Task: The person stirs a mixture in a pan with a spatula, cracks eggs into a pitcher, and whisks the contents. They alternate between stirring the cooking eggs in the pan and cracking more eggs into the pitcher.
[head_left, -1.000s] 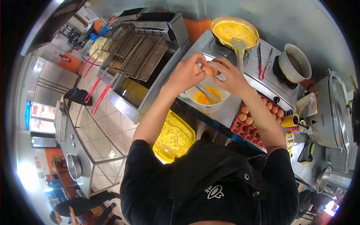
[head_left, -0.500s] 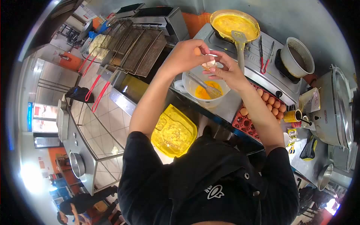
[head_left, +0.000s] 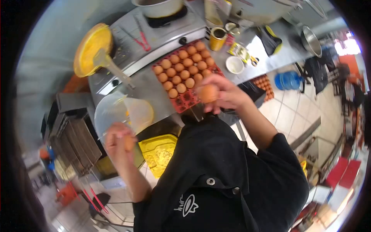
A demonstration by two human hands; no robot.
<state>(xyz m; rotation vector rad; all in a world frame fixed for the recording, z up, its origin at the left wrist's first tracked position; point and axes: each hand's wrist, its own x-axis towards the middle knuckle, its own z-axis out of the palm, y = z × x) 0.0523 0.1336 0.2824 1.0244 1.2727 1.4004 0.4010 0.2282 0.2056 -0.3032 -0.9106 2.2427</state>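
Note:
My left hand point(head_left: 119, 141), blurred, has its fingers round a brown egg point(head_left: 129, 143) beside the plastic mixing bowl point(head_left: 108, 110). Some yellow egg shows inside that bowl, partly hidden by its pale wall. In my right hand point(head_left: 226, 92) is another brown egg point(head_left: 209, 93), held over the near edge of the red egg tray point(head_left: 180, 105). Rows of brown eggs point(head_left: 184, 73) fill most of the tray, with bare hollows at its near corner.
A pan point(head_left: 80, 65) of yellow egg mixture sits on the stove with a spatula point(head_left: 116, 71) across its rim. Red-handled tongs point(head_left: 143, 41) and a pot point(head_left: 160, 9) are behind. A yellow tub point(head_left: 143, 149) stands below; a small white bowl point(head_left: 234, 65) is right.
My view has turned right. My hands, earlier together over the bowl with a broken eggshell, have parted. The right has moved to the tray and now holds an egg; the broken shell no longer shows.

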